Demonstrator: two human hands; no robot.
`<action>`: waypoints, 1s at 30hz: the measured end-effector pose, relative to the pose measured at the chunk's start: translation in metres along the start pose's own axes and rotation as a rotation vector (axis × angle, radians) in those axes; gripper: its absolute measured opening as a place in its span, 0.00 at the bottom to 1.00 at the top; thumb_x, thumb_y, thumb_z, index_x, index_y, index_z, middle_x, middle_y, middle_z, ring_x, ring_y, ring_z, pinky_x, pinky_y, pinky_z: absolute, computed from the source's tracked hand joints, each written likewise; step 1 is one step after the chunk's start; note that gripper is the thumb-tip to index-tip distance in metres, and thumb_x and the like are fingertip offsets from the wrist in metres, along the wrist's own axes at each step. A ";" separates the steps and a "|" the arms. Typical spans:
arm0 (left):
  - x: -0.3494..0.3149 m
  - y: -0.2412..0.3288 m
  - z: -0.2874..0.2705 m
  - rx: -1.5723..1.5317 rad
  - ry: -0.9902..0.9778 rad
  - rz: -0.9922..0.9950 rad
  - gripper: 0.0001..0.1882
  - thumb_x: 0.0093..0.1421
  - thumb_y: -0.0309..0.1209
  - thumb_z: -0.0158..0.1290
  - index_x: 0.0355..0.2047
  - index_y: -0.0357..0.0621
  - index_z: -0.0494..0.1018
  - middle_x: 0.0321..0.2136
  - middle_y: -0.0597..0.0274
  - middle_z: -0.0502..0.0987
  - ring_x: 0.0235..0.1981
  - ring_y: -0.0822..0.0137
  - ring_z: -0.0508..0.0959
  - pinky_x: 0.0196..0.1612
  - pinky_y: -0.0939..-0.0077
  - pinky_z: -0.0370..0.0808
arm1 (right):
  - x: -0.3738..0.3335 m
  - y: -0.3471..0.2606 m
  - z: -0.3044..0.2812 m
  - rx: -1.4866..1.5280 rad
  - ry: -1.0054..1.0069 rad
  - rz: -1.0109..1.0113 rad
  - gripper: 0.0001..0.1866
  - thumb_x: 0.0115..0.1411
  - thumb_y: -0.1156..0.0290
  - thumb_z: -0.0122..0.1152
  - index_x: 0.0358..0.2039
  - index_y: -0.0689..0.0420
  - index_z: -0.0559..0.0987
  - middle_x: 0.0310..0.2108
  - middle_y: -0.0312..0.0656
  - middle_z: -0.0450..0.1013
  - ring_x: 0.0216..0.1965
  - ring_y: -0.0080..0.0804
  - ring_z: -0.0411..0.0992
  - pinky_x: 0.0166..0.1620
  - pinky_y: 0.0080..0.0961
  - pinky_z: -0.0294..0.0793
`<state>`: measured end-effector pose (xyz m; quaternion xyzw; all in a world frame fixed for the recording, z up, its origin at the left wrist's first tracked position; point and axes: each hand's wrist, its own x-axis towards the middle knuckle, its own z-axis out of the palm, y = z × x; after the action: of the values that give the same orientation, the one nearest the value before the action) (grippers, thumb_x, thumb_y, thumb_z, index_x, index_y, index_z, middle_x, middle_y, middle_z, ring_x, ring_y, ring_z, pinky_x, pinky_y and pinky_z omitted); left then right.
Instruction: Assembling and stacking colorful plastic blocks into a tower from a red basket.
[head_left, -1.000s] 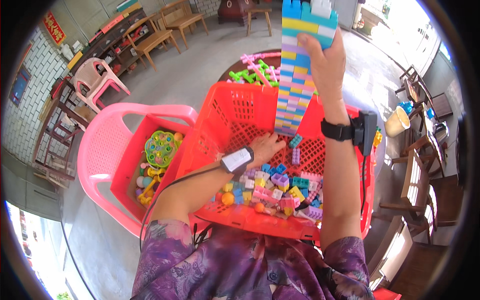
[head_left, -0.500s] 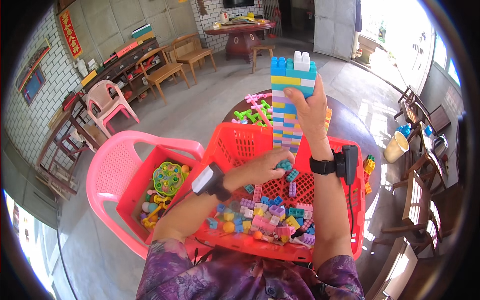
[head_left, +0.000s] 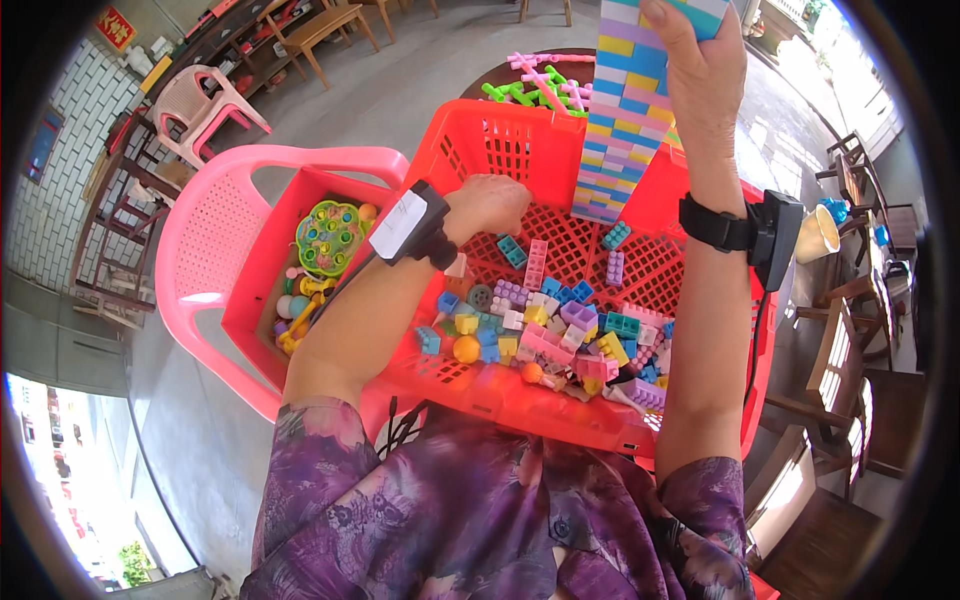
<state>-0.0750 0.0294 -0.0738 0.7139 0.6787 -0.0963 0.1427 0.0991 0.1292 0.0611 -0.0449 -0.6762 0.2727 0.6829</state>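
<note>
A tall tower of building bricks [head_left: 624, 110] in blue, yellow, white and lilac stands in the red plastic basket [head_left: 500, 385], its top cut off by the frame. High on its side, my right hand [head_left: 708, 95] grips it, thumb on the near face. My left hand [head_left: 495, 205] is curled closed over the basket's left part, apart from the tower; whatever is in its fingers is hidden. Below it lie a teal brick [head_left: 511, 252] and a pink brick [head_left: 536, 264]. Loose bricks [head_left: 560, 335] and an orange ball [head_left: 466, 349] fill the basket's near side.
A pink plastic chair [head_left: 215, 225] at left carries a red box [head_left: 252, 290] with a green round toy [head_left: 329, 238] and small toys. Behind the basket, pink and green connector pieces [head_left: 545, 85] lie on a round dark table. Wooden chairs [head_left: 830, 400] line the right.
The view has tilted down. My left hand has drawn away leftward from the tower; the teal brick in its fingers no longer shows. My right hand still holds the tower.
</note>
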 end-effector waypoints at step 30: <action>0.004 0.046 0.051 0.064 0.059 0.530 0.07 0.39 0.24 0.54 0.23 0.44 0.77 0.26 0.55 0.76 0.33 0.52 0.75 0.35 0.59 0.71 | -0.037 0.022 0.001 -0.211 -0.058 0.255 0.19 0.50 0.62 0.65 0.35 0.62 0.70 0.28 0.48 0.76 0.29 0.35 0.77 0.34 0.28 0.73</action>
<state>-0.0256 0.0139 -0.1199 0.8734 0.4686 -0.0560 0.1205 0.0936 0.1316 0.0189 -0.1938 -0.7093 0.2858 0.6146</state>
